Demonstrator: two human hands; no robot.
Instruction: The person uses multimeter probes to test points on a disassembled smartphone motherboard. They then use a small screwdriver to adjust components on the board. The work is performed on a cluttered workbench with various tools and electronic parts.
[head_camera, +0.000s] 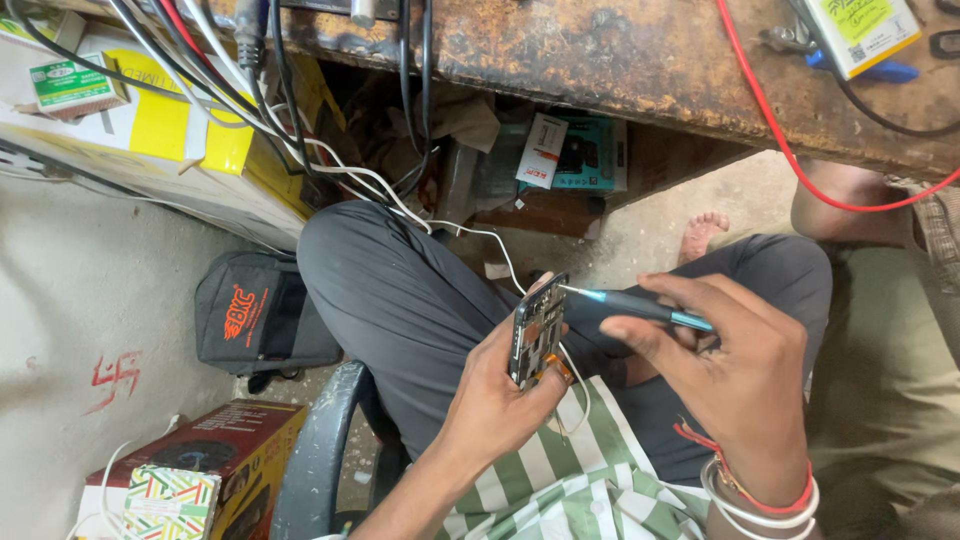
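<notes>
Teal screwdriver (640, 306), green-striped cloth (560, 480)

A worn, rust-stained tabletop (620, 70) spans the far side, with black and white cables (300, 140) hanging off its left end and a red wire (775, 130) curving across its right. A black bag (255, 315) sits on the floor at left, beside yellow-and-white cartons (150, 140). A dark red box (215, 460) lies near left.

Left hand (495, 385) grips an opened phone (536, 330) on edge above the lap. Right hand (735, 370) holds a teal screwdriver (640, 306), tip touching the phone's upper end; a workbench (640, 70) edge runs above.
</notes>
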